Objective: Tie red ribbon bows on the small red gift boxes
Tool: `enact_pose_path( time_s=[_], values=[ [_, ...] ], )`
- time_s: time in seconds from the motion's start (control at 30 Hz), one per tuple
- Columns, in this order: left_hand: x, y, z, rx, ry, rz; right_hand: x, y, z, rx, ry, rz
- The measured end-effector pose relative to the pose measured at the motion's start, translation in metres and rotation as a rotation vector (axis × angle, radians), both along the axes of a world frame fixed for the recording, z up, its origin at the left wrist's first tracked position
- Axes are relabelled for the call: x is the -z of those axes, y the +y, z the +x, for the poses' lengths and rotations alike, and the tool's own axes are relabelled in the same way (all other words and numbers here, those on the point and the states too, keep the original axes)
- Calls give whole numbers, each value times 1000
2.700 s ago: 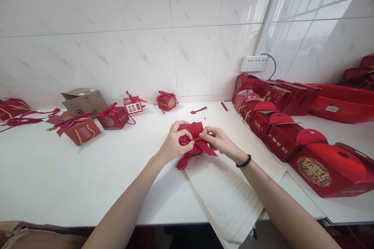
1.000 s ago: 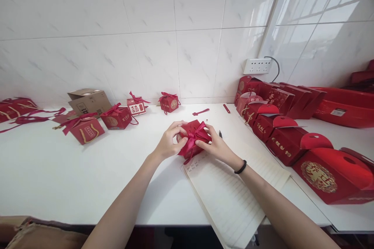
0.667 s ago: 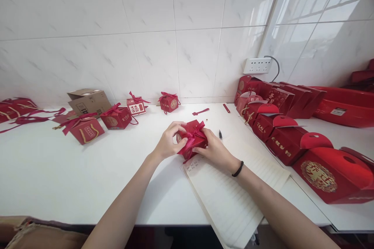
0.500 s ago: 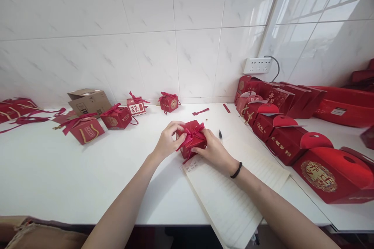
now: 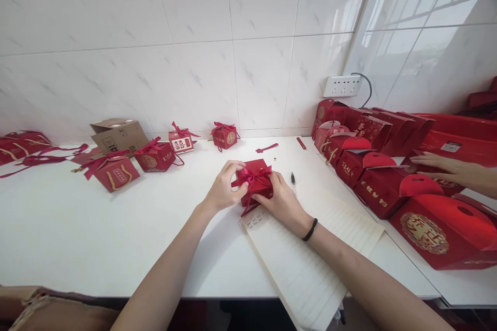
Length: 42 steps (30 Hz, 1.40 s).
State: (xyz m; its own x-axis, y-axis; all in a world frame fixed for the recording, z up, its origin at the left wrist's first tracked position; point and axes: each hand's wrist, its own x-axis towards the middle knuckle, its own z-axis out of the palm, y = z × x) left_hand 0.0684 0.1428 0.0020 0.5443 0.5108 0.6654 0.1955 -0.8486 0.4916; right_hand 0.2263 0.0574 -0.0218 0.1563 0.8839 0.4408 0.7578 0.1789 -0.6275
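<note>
A small red gift box [image 5: 255, 165] with a shiny crimson ribbon bow [image 5: 254, 180] on its lid stands on the white table between my hands. My left hand [image 5: 228, 189] is at the box's left side, thumb and fingers curled around the bow's left loop. From the right, my right hand [image 5: 282, 199] grips the box, its fingers by the bow's right end and its thumb along the front. A ribbon tail hangs at the box's lower left. Under my right forearm lies a lined paper pad [image 5: 306, 264], and a black pen [image 5: 293, 178] is just beyond that hand.
Finished-looking red boxes with bows [image 5: 154, 155] and a brown carton [image 5: 119, 137] stand at the left. Along the right runs a row of larger red boxes [image 5: 425, 232]. Behind them are a red basin [image 5: 462, 139] and another person's hand [image 5: 446, 165]. A power strip [image 5: 341, 86] is on the wall.
Another person's hand has come in from the right behind the row of boxes. The gift box has turned slightly, and my left thumb has moved a little lower on the bow.
</note>
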Motion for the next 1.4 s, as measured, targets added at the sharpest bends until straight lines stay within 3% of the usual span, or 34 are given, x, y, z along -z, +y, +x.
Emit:
enact_pose_path(
  time_s=[0.5, 0.87, 1.07, 1.4],
  values=[
    [-4, 1, 3, -21, -305, -399, 4, 0, -2, 9, -33, 35],
    [-8, 3, -1, 37, -207, -367, 1, -1, -3, 1, -28, 19],
    [-13, 3, -4, 152, -148, -513, -1, -3, -4, -25, -11, 7],
    [-14, 2, -1, 84, -197, -435, 1, -2, -3, -51, -7, 21]
  ],
)
